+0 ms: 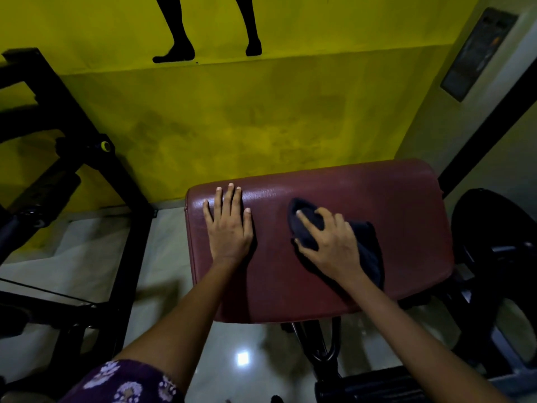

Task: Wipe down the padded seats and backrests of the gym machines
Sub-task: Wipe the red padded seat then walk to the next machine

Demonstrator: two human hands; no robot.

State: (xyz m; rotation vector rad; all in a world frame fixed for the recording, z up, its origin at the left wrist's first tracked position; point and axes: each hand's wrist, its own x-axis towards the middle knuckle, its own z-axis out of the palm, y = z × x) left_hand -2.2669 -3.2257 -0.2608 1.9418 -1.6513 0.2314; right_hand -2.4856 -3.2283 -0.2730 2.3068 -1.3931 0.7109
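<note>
Purple cloth with pale flowers, a sleeve [128,385], fills the 7 o'clock corner, nearest the camera. From it the left arm runs up toward the centre; the right arm comes in from 5 o'clock. Between them lies glossy pale floor [244,359] with a small bright reflection, and a dark post [322,341] that rises under the pad.

The maroon pad [406,216], leather-like and slightly shiny, sits just right of centre, its long side tilted up toward 2 o'clock. The left hand [229,228] lies flat on the pad's 9 o'clock end, palm down, fingers straight and a little spread, holding nothing. The right hand [328,239] rests near the pad's middle, fingers curled over a dark cloth [369,251] and pressing it against the surface; the cloth pokes out past the fingertips toward 11 o'clock and trails behind the wrist toward 4 o'clock.

At 3 to 4 o'clock, beside the pad, stands a black round machine part [499,257]. At 9 o'clock a black steel frame [96,175] slants across, bearing a small yellow knob [105,146].

Farthest off, from 10 to 1 o'clock, is a yellow wall [232,112] with the black painted legs [209,27] of a figure at 12 o'clock. At 2 o'clock a dark panel [476,53] hangs on a paler wall.
</note>
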